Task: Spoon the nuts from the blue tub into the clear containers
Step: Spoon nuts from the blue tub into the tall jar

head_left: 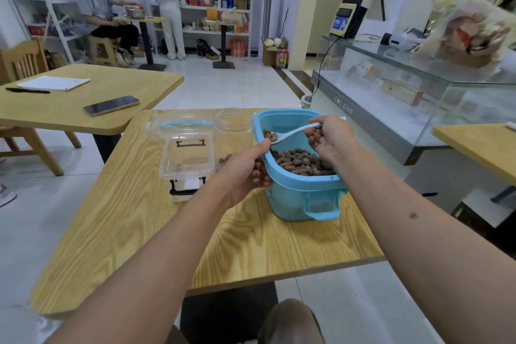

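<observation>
A blue tub (pixel 304 198) stands on the wooden table (pixel 251 246), holding a layer of brown nuts (pixel 300 160). My left hand (pixel 245 173) grips the tub's left rim. My right hand (pixel 326 134) holds the handle of a white spoon (pixel 293 132) over the tub, with a few nuts in its bowl. To the left of the tub lies a clear rectangular container (pixel 187 153) with black latches. Behind it sits a clear lid with a blue handle (pixel 184 123), and a clear round jar (pixel 233 120). A few nuts (pixel 224 160) show beside my left wrist, apparently inside a clear container.
A second wooden table (pixel 83 109) at the left carries a phone (pixel 111 105), a pen and papers. A glass counter (pixel 418 98) stands at the right. Two people are at the shelves far back. My knee (pixel 290 321) is under the table's near edge.
</observation>
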